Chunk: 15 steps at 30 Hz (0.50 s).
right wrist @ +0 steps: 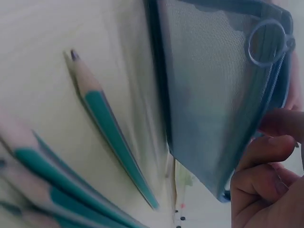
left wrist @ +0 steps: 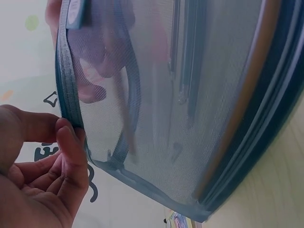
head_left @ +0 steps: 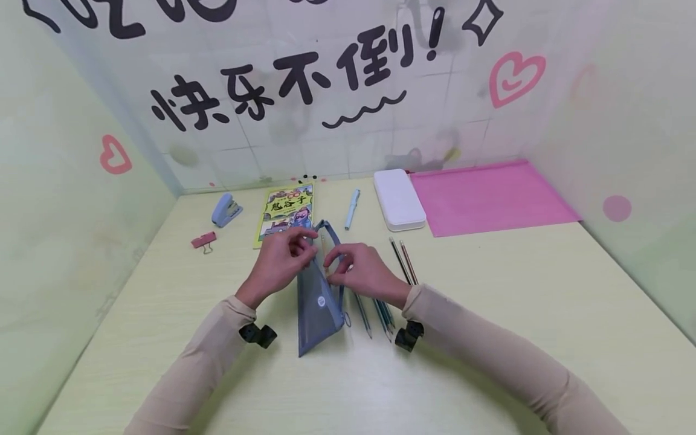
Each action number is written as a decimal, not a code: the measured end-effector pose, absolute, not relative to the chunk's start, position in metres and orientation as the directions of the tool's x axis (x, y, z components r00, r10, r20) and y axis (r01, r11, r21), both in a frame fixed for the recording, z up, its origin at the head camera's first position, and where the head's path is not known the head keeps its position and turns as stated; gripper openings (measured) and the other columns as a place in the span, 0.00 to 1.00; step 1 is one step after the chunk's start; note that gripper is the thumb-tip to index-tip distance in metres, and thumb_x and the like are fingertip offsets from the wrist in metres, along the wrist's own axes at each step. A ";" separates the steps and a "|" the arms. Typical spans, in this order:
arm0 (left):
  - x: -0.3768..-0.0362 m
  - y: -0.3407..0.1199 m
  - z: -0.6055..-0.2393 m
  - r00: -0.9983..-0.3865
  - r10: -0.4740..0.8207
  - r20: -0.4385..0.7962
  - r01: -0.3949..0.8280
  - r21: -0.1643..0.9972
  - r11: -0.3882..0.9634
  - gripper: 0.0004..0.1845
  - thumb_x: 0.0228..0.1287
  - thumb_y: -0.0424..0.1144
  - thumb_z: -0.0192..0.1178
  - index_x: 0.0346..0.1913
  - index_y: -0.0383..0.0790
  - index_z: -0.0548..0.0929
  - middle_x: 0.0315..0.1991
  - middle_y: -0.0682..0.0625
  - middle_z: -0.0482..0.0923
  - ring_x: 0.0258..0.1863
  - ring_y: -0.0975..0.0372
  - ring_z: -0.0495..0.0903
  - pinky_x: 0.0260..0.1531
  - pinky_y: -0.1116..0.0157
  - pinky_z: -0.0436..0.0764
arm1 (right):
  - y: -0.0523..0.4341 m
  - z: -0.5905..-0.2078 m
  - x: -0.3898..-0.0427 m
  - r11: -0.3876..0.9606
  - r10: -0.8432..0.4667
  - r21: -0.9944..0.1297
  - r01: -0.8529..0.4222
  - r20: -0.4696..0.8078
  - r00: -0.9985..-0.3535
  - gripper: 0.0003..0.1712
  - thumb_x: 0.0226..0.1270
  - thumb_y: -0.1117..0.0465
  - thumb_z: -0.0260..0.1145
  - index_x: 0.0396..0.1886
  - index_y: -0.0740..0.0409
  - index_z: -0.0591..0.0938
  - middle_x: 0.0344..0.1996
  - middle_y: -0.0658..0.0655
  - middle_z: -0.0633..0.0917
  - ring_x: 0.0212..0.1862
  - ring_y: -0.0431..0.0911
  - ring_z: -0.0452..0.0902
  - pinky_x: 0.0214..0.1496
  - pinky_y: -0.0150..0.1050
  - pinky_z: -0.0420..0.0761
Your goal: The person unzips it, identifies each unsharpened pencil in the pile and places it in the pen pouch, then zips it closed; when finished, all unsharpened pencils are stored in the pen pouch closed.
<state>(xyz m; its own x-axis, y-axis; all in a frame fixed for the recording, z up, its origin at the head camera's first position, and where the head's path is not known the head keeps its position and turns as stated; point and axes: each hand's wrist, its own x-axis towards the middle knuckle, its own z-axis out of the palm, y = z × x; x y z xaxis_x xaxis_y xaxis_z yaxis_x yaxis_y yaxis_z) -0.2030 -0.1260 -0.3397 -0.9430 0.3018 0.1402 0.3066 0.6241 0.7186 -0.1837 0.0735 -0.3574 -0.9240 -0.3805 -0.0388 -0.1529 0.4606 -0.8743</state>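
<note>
Holding the grey mesh pencil pouch [head_left: 317, 299] mid-table, both hands work its open far end. Left hand [head_left: 280, 261] pinches the pouch's edge band between thumb and fingers [left wrist: 71, 152], clamped on it. Right hand [head_left: 361, 272] has curled fingers [right wrist: 266, 156] gripping the opposite rim, near the zipper ring [right wrist: 267, 42]. Pouch stands on its narrow edge on the pale table [head_left: 489, 302], pointed tip toward the person. Teal pencils [head_left: 375, 311] lie just right of the pouch; two darker pencils [head_left: 405, 261] further right. Beyond the pouch: book [head_left: 285, 211], pen [head_left: 352, 208], white case [head_left: 399, 199], pink folder [head_left: 489, 196]. Stapler [head_left: 225, 209] and binder clip [head_left: 203, 241] sit left of the book.
</note>
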 end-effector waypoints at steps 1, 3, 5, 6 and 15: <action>-0.203 -0.127 -0.340 -0.943 0.301 0.139 0.305 0.721 0.622 0.14 0.67 0.34 0.63 0.54 0.35 0.83 0.35 0.43 0.85 0.28 0.62 0.82 0.30 0.67 0.84 | 0.076 -0.356 -0.185 0.469 -0.373 -0.868 -0.160 -0.031 -0.927 0.12 0.60 0.63 0.72 0.45 0.54 0.85 0.27 0.52 0.88 0.28 0.42 0.79 0.28 0.33 0.73; -0.204 -0.127 -0.339 -0.945 0.299 0.135 0.300 0.723 0.622 0.14 0.68 0.34 0.63 0.54 0.35 0.83 0.35 0.43 0.85 0.28 0.61 0.81 0.30 0.67 0.84 | 0.083 -0.351 -0.187 0.488 -0.346 -0.857 -0.168 -0.012 -0.938 0.13 0.61 0.61 0.72 0.46 0.54 0.85 0.27 0.53 0.87 0.30 0.43 0.79 0.30 0.34 0.74; -0.203 -0.127 -0.338 -0.947 0.298 0.123 0.290 0.727 0.622 0.14 0.68 0.34 0.63 0.54 0.36 0.83 0.36 0.43 0.85 0.28 0.61 0.82 0.31 0.67 0.84 | 0.093 -0.348 -0.190 0.500 -0.315 -0.850 -0.165 -0.001 -0.949 0.13 0.61 0.61 0.72 0.46 0.54 0.85 0.28 0.53 0.87 0.32 0.44 0.80 0.32 0.35 0.76; -0.203 -0.128 -0.337 -0.947 0.298 0.118 0.287 0.726 0.626 0.14 0.68 0.34 0.63 0.54 0.36 0.83 0.36 0.43 0.85 0.28 0.61 0.82 0.31 0.67 0.84 | 0.098 -0.346 -0.191 0.507 -0.302 -0.846 -0.165 0.005 -0.953 0.13 0.61 0.61 0.72 0.46 0.53 0.85 0.28 0.53 0.87 0.32 0.44 0.80 0.33 0.35 0.76; -0.203 -0.135 -0.336 -0.952 0.293 0.093 0.267 0.722 0.638 0.14 0.69 0.35 0.62 0.54 0.37 0.83 0.36 0.43 0.84 0.29 0.61 0.81 0.30 0.68 0.84 | 0.152 -0.356 -0.205 0.693 -0.352 -0.665 -0.277 0.023 -0.936 0.14 0.61 0.62 0.72 0.46 0.60 0.84 0.28 0.55 0.85 0.28 0.44 0.77 0.29 0.36 0.75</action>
<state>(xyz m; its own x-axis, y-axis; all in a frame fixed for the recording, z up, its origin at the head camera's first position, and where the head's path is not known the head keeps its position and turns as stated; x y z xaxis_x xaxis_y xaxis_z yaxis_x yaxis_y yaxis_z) -0.2026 -0.1349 -0.3360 -0.9516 0.2931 0.0926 0.2668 0.6382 0.7221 -0.2050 0.1517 -0.3562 -0.9356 -0.3523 0.0227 -0.2771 0.6930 -0.6655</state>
